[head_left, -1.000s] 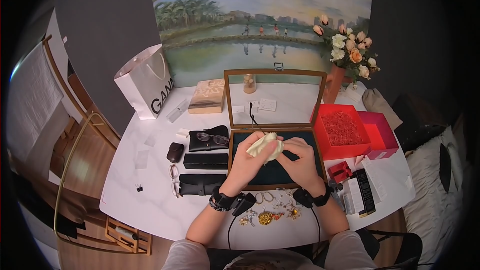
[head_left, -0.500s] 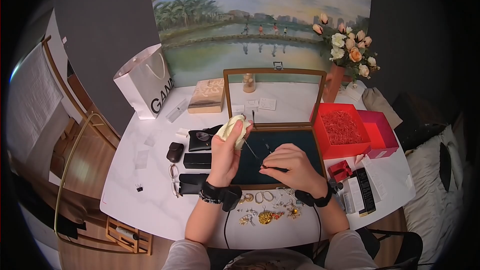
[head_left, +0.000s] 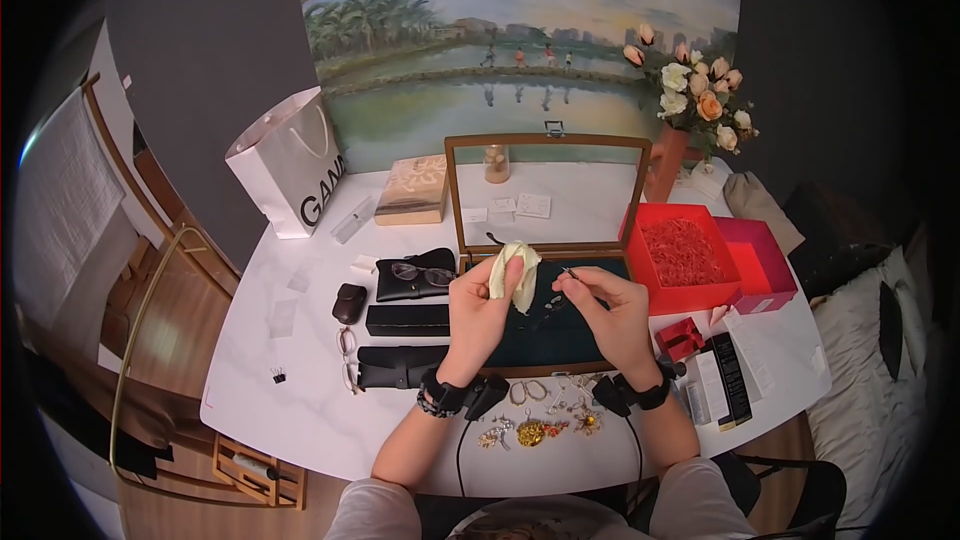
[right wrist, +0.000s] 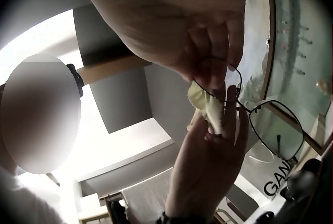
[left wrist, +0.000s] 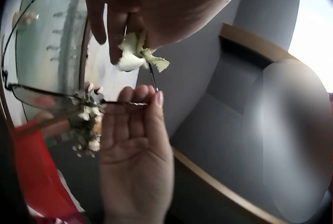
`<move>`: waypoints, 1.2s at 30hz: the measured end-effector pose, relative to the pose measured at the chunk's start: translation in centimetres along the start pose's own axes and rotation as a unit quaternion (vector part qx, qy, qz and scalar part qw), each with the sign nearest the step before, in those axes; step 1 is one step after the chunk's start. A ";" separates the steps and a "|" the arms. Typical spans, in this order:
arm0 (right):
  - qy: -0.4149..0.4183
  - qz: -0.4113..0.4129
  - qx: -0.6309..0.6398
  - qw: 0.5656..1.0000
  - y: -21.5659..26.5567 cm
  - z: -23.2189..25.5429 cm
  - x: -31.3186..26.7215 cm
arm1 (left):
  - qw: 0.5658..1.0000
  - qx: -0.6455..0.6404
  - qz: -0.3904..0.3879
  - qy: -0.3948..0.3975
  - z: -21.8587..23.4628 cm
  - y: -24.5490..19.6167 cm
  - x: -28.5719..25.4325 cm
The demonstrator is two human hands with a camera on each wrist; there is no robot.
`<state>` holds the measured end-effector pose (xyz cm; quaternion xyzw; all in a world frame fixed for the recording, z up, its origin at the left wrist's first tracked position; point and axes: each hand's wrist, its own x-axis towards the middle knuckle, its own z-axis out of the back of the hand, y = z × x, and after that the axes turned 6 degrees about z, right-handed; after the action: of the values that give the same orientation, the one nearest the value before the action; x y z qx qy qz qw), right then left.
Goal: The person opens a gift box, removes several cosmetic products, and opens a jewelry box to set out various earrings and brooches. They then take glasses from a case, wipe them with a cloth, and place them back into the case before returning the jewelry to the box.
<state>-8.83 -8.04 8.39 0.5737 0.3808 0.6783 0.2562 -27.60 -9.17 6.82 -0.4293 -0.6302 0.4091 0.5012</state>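
A pale yellow cloth [head_left: 508,270] is pinched in the left hand [head_left: 482,305], whose fingers are curled round it, and thin-framed glasses [head_left: 548,306] are held by the right hand [head_left: 608,308], with thumb and fingers closed on a temple. Both are raised over the open wooden display box [head_left: 545,195] at the middle of the desk [head_left: 300,380]. Half a second ago the left hand was farther left, with the cloth lifted near the box's left corner, while the right hand was lower and nearer over the dark lining; the two hands have since been brought together, so that cloth and glasses now meet between them. In the right wrist view the cloth [right wrist: 205,104] is seen pressed against the frame beside a lens [right wrist: 276,130]. In the left wrist view a temple is seen lying across the right hand's fingertips [left wrist: 151,104]. The jewellery [head_left: 535,430] at the near edge, the black cases [head_left: 410,320] to the left and the red box [head_left: 685,260] to the right are unchanged in place.
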 end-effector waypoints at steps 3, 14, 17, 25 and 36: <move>0.002 -0.019 0.051 0.998 -0.2 0.1 0.0 | 0.996 0.037 -0.055 -0.055 0.1 -0.1 0.1; 0.023 -0.010 0.124 0.992 1.4 2.5 0.3 | 0.975 0.053 -0.107 -0.187 6.2 0.6 3.1; -0.008 -0.038 0.171 0.984 1.2 3.3 0.7 | 0.948 0.205 -0.223 -0.102 5.1 -0.5 1.9; -0.124 -0.082 0.318 0.937 -0.2 5.0 1.6 | 0.906 0.222 -0.115 0.341 -1.0 1.3 -0.5; -0.145 -0.141 0.425 0.882 0.1 6.0 1.7 | 0.871 0.224 -0.144 0.412 0.3 -0.6 -0.1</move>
<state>-3.29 -5.42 9.79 0.6595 0.6683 0.3175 0.1331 -27.99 -9.50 7.26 -0.3401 -0.3125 0.2484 0.8515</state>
